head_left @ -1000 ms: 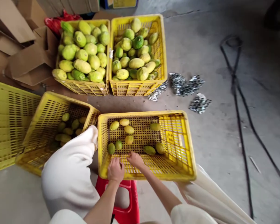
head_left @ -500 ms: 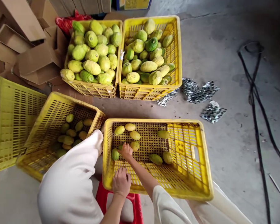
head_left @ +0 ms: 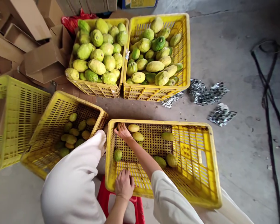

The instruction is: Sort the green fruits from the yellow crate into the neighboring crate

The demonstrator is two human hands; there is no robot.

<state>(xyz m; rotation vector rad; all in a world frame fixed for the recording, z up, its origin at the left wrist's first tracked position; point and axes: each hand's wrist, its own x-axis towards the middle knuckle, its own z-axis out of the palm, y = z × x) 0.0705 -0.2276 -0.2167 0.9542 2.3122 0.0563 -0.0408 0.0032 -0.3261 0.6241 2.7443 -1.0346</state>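
A yellow plastic crate (head_left: 214, 149) sits tilted in front of me, holding several small green-yellow oval fruits (head_left: 168, 136) spread over its perforated bottom. My right hand (head_left: 123, 132) reaches into its far left corner, fingers bent downward. Whatever lies under those fingers is hidden. Beside it are two yellowish fruits (head_left: 138, 136), and a round green fruit (head_left: 118, 155) lies nearer to me along the left wall. My left hand (head_left: 124, 185) is curled over the crate's near rim, at the left end.
Two yellow crates (head_left: 156, 93) piled with larger green-yellow fruits stand behind. On the left are a tilted crate (head_left: 58, 105) with small fruits and another yellow crate (head_left: 25, 121). A red stool (head_left: 138, 210), cardboard boxes (head_left: 43, 62), crumpled foil-like sheets (head_left: 221, 114) and a black cable (head_left: 268, 115) lie around.
My right hand has moved from the near left of the crate to its far left corner, covering where a yellowish fruit lay. A green fruit beside its earlier place no longer shows.
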